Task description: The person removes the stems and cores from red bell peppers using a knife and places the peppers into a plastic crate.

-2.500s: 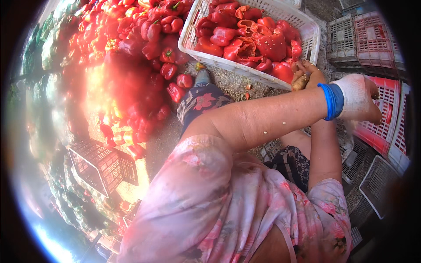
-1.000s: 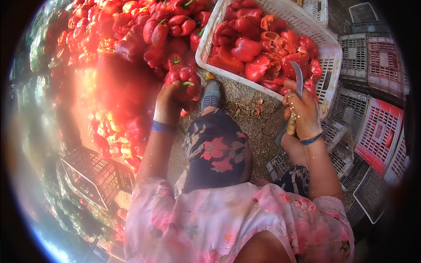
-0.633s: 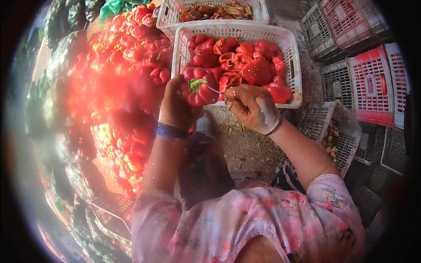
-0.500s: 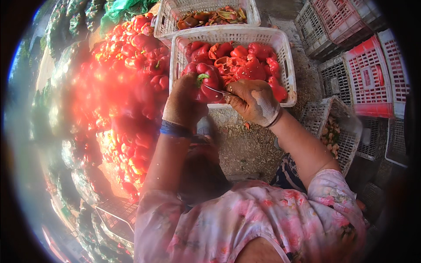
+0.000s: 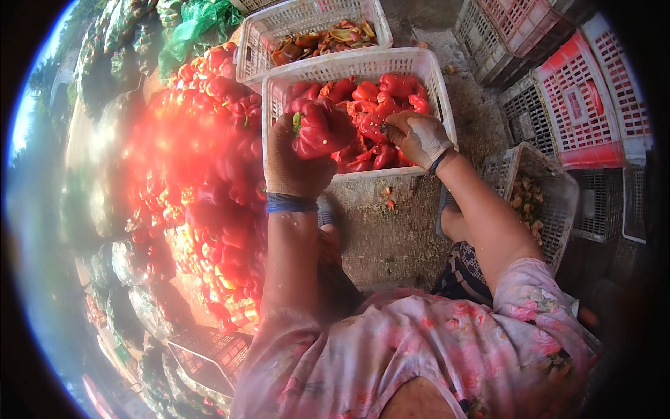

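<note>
My left hand (image 5: 299, 164), gloved, with a blue band at the wrist, is closed round a whole red bell pepper (image 5: 322, 129) whose green stem faces left. It is held over the left part of a white plastic crate (image 5: 447, 105) of red peppers, several of them cut or torn open. My right hand (image 5: 422, 138), in a pale, stained glove, is closed above the crate's right part, apart from the held pepper. At its fingertips is the small knife (image 5: 383, 128), whose blade is hard to make out now against the peppers.
A large heap of red peppers (image 5: 223, 230) lies on my left, partly blurred by glare. Behind the crate stands another white crate (image 5: 255, 35) with brownish-green scraps. To the right are a crate of pale scraps (image 5: 558, 202) and stacked crates (image 5: 579, 105). Filled sacks (image 5: 115, 140) line the far left.
My right hand has moved away from the pepper, up and to the right, taking the knife with it. The held pepper has turned, so its stem now faces left.
</note>
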Available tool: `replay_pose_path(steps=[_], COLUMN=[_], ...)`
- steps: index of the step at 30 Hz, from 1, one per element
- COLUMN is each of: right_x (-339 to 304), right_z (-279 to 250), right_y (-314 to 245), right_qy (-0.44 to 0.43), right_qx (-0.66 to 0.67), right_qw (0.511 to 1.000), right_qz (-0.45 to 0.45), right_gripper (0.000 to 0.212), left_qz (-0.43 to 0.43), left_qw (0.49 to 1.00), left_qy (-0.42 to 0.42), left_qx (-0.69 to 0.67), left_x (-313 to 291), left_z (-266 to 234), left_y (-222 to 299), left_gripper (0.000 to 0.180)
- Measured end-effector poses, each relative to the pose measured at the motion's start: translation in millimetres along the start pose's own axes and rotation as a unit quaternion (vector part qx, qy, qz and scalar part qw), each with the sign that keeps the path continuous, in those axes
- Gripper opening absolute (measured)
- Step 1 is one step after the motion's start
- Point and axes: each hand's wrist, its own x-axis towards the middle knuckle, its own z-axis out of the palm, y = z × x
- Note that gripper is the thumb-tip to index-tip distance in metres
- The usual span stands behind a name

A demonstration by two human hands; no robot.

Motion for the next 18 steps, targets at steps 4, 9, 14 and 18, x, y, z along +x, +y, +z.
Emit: replay_pose_path(steps=[4,9,14,18], right_x=[10,14,24,22], right_z=[-15,-13,-30,-43], right_y=[-12,-42,-43,-55], right_qy=[0.006,0.005,0.033,-0.201], right_qx=[0.083,0.235,-0.146,0.274], right_qw=[0.996,0.972,0.942,0.94], right_qz=[-0.01,-0.001,-0.3,0.027], right_gripper=[0.049,0.086,0.02,0.013], left_qz=[0.075,0.125,-0.145,-0.189], left_qw=[0.951,0.91,0.988,0.98], left_qy=[-0.039,-0.045,0.014,0.064], left_qx=[0.297,0.394,0.044,-0.013], left_x=[9,15,9,-4], left_z=[-8,-16,-35,-12], left_y=[0,-39,-50,-52], left_gripper=[0.027,0.032,0.031,0.037])
